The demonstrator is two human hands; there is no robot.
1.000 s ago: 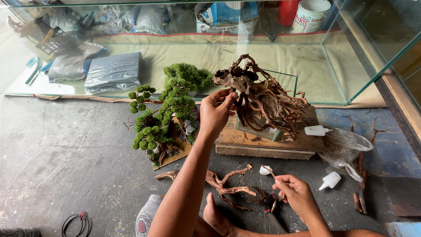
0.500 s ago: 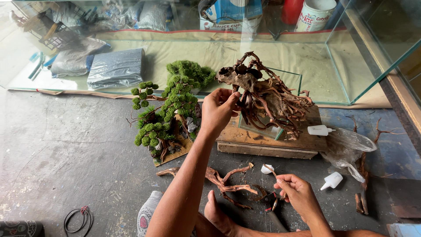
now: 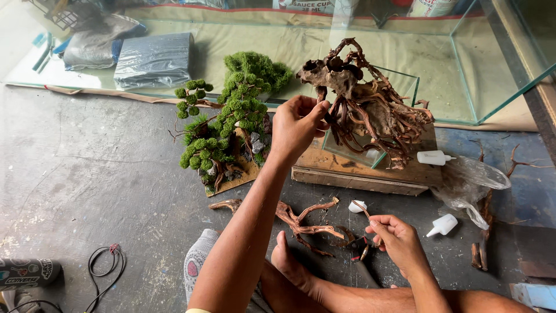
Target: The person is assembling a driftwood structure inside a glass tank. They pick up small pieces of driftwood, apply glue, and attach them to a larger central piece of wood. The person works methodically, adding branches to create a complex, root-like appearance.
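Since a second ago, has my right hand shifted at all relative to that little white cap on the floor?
No. The right hand sits just right of and below the white cap, as before, its fingers pinching a thin twig. Only the camera has moved.

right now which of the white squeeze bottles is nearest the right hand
The small white bottle on the floor just above the right hand; the other two lie farther right, one up on the wooden board.

I sit on a dark grey floor (image 3: 87, 174). A wooden board (image 3: 359, 174) lies on it; left of the board stands a moss tree (image 3: 226, 133), in front a loose root (image 3: 301, 220), and right a white bottle (image 3: 443, 225).
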